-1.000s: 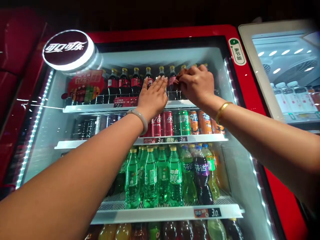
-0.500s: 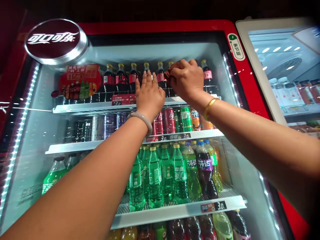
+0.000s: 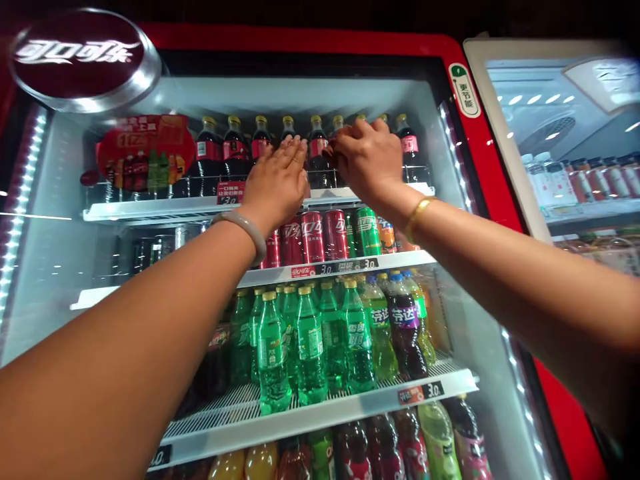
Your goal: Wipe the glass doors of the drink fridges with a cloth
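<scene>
A drinks fridge with a red frame (image 3: 300,41) stands in front of me, its glass door between me and the bottles. My left hand (image 3: 280,179) lies against the glass at top-shelf height, fingers stretched out, holding nothing. To its right, my right hand (image 3: 373,157) is closed around a dark brown cloth (image 3: 334,152), bunched at the fingertips and pressed to the glass. Behind the hands stands a row of dark cola bottles (image 3: 207,150) with yellow caps. A grey bangle (image 3: 245,230) circles my left wrist, a gold one (image 3: 419,217) my right.
A round lit sign (image 3: 83,63) juts out at the upper left. A red round sticker (image 3: 145,153) is on the door below it. Inside are red cans (image 3: 313,237) and green bottles (image 3: 310,340) on lower shelves. Another pale-framed fridge (image 3: 520,133) adjoins on the right.
My left hand has slid left across the glass, and its fingers now slant right. My right hand stays at about the same place with the cloth. The view has shifted slightly.
</scene>
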{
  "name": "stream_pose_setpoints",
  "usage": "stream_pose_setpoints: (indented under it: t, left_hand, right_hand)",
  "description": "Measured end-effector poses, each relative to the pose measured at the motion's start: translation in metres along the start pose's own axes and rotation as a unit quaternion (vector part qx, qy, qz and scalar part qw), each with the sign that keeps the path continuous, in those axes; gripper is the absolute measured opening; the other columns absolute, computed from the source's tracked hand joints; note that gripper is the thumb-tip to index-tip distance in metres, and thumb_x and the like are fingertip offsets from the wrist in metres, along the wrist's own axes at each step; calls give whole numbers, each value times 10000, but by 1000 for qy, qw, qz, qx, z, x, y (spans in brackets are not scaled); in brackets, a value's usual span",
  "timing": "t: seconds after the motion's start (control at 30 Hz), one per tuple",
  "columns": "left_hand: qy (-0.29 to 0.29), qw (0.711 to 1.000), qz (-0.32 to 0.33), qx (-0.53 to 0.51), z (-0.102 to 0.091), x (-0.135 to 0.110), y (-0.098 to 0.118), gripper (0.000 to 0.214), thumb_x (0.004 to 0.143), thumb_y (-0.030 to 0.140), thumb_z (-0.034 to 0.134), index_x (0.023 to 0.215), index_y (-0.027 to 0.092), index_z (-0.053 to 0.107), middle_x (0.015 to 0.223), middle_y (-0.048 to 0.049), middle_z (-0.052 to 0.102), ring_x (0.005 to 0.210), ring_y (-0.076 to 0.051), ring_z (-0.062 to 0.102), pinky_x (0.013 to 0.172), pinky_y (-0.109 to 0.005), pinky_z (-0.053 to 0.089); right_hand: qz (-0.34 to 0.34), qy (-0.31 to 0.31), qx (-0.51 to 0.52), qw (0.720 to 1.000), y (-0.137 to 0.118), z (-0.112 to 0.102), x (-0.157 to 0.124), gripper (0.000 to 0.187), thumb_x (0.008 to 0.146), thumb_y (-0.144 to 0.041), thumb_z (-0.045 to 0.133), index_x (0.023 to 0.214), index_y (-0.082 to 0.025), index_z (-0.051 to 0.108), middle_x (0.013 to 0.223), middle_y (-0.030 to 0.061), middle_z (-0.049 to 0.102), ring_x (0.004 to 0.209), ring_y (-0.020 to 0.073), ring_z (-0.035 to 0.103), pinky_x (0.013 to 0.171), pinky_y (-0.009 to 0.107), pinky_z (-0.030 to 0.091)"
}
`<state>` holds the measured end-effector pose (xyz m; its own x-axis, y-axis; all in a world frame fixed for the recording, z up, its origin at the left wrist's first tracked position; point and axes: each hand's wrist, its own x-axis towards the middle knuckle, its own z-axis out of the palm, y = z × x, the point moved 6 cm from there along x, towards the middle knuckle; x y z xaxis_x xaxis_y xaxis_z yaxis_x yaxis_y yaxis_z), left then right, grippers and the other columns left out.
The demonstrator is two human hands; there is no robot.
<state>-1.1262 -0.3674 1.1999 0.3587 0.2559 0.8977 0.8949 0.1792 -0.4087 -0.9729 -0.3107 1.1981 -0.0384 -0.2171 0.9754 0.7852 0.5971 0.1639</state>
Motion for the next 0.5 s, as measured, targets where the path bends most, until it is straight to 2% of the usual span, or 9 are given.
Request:
stream_pose_setpoints:
  t: [0.07,0.13,0.2,0.27,0.33,0.43,0.5]
  left_hand:
    - [36,997,-67,-14,-4,-5,-10,719,996,412,185,1643,105,252,1751,-37,215,1633,-208,155,1351,-411,4]
    - [57,990,-126,-31,-5,-10,-19,775,975,483,142,1644,104,234,1758,-8,155,1641,-230,115,1346,-419,-35]
    - [54,988,-137,-52,-3,-15,-23,840,948,574,116,1648,122,217,1753,29,141,1645,-238,77,1338,-396,-60]
    - [49,990,-115,-68,-2,-19,-23,884,936,628,120,1650,114,201,1748,32,178,1644,-233,45,1331,-358,-68]
    - [50,992,-99,-62,-3,-23,-24,849,959,591,144,1650,102,208,1746,14,208,1643,-224,54,1336,-352,-36]
    - [33,997,-71,-12,-7,-27,-28,739,990,418,213,1638,63,263,1749,-72,214,1634,-218,154,1348,-382,84]
    - [10,999,-44,12,-10,-29,-32,706,989,347,255,1629,49,289,1739,-124,235,1624,-229,203,1341,-406,144]
  right_hand:
    - [5,11,-8,1000,-30,4,7,413,1061,-385,342,1130,-224,716,1254,119,661,1112,296,508,847,416,402]
    - [-61,7,-16,998,-64,10,2,411,1073,-351,319,1151,-242,708,1298,98,641,1155,293,513,885,422,409]
    - [-108,2,-24,994,-79,12,-11,408,1077,-300,302,1222,-271,682,1350,82,620,1202,286,508,908,422,408]
    - [-150,-10,-30,988,-74,10,-24,414,1082,-306,291,1263,-303,663,1353,75,619,1196,272,514,905,415,408]
    - [-176,-18,-35,984,-57,7,-27,414,1087,-342,290,1247,-312,671,1314,77,633,1168,271,526,893,415,406]
    - [-121,22,-28,992,-34,7,-10,394,1078,-354,333,1144,-250,707,1213,97,655,1116,289,547,870,430,410]
    - [-59,56,-13,997,-37,11,7,365,1062,-324,371,1081,-207,716,1159,113,662,1083,298,556,846,436,415]
